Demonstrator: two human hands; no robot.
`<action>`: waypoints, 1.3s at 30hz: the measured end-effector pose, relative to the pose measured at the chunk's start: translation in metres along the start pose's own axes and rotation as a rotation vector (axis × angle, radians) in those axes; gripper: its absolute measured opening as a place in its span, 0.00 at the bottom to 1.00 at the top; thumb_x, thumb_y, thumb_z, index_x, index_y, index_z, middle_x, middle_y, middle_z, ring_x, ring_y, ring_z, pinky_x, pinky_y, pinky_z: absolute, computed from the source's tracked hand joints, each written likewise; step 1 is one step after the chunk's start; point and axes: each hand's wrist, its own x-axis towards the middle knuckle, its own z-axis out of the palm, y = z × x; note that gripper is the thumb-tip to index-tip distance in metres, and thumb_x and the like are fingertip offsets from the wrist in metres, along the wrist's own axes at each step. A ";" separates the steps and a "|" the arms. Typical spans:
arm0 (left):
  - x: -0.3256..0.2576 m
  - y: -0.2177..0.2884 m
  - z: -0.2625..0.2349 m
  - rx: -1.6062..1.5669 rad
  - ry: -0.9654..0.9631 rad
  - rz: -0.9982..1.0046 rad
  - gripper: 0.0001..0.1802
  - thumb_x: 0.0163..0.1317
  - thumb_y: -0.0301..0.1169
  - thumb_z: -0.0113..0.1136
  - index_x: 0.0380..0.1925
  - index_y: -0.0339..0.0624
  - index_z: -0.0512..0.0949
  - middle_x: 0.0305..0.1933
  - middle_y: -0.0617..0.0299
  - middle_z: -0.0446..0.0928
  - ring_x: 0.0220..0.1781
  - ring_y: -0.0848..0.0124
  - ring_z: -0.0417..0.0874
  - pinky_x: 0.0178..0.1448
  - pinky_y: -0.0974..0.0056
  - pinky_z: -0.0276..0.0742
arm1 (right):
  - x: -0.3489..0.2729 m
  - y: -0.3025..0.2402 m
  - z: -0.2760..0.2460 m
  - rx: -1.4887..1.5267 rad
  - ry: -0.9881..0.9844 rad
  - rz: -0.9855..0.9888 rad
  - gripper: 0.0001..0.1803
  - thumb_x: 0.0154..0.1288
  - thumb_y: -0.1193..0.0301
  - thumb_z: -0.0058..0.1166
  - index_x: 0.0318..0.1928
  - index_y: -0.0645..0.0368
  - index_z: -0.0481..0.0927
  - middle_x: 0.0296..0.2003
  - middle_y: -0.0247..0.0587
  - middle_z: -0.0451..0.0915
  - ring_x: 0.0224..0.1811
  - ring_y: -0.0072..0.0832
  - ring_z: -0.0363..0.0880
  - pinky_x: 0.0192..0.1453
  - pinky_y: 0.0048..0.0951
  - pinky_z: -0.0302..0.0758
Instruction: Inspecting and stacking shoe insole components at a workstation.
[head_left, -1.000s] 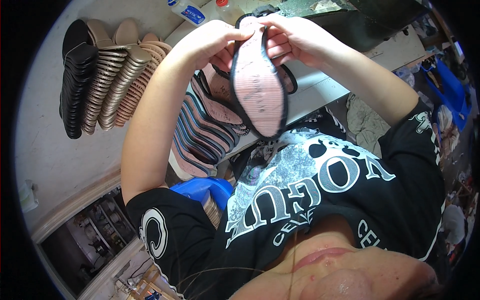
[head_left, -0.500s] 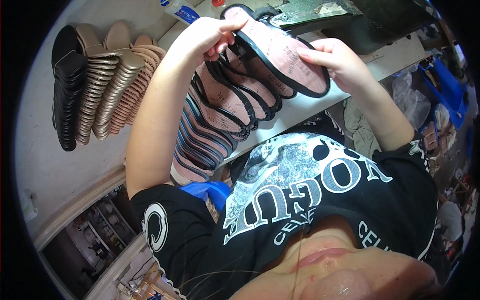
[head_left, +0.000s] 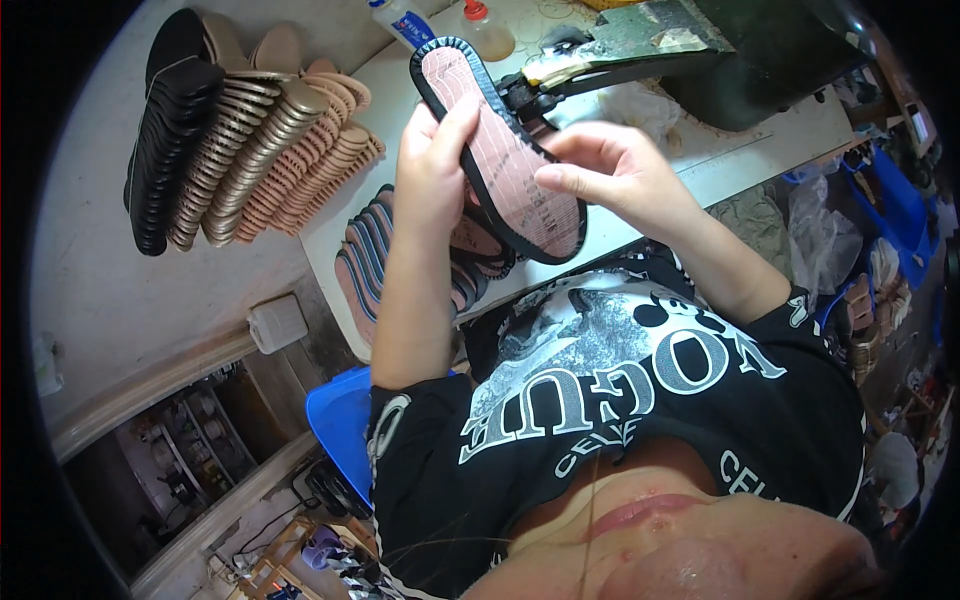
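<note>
A shoe insole [head_left: 500, 165] with a pink, marked face and a black gathered edging is held up over the table. My left hand [head_left: 435, 150] grips its left edge, thumb lying on the pink face and fingers behind it. My right hand [head_left: 605, 170] is closed at the opposite edge, its thumb tip resting on the pink side; the other fingertips are partly hidden and slightly blurred. Below and behind my left forearm, more pink soles [head_left: 365, 245] with dark edges stand in a row, largely covered by my arm and the held insole.
A white table [head_left: 640, 215] carries a dark green machine arm [head_left: 640, 45], a white and blue bottle [head_left: 405, 25] and a red-capped squeeze bottle [head_left: 487, 35]. Stacked black, gold and beige soles [head_left: 245, 140] stand at the left. A blue bin [head_left: 340, 425] sits below the table's left corner.
The insole has swung more upright and moved left and a little lower. My left hand has slid from its narrow end to its side; my right hand has shifted left along the edge.
</note>
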 end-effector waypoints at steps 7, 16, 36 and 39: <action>-0.034 -0.007 0.030 0.242 0.065 0.258 0.12 0.66 0.31 0.52 0.42 0.32 0.72 0.29 0.59 0.78 0.28 0.79 0.77 0.33 0.73 0.73 | 0.013 -0.037 -0.004 -0.980 0.123 -0.614 0.10 0.58 0.66 0.57 0.31 0.62 0.79 0.24 0.46 0.79 0.28 0.38 0.80 0.33 0.33 0.77; -0.043 -0.011 0.043 0.497 0.080 0.378 0.11 0.64 0.29 0.51 0.36 0.28 0.72 0.23 0.53 0.77 0.23 0.68 0.79 0.30 0.65 0.73 | 0.023 -0.070 0.000 -1.438 -0.207 -0.510 0.06 0.45 0.72 0.56 0.22 0.63 0.80 0.19 0.47 0.78 0.24 0.40 0.80 0.32 0.36 0.77; -0.049 -0.019 0.049 0.713 0.114 0.503 0.11 0.63 0.31 0.53 0.35 0.29 0.72 0.21 0.46 0.77 0.24 0.55 0.81 0.29 0.61 0.74 | 0.006 -0.051 0.000 -1.490 -0.040 -0.575 0.06 0.48 0.69 0.56 0.21 0.58 0.77 0.20 0.42 0.78 0.26 0.35 0.81 0.31 0.32 0.76; -0.046 -0.024 0.044 0.689 0.139 0.622 0.11 0.64 0.30 0.52 0.35 0.29 0.72 0.20 0.51 0.76 0.22 0.60 0.81 0.27 0.63 0.73 | 0.016 -0.046 -0.002 -1.279 0.058 -0.633 0.08 0.47 0.68 0.56 0.20 0.59 0.76 0.19 0.44 0.77 0.25 0.36 0.80 0.30 0.32 0.76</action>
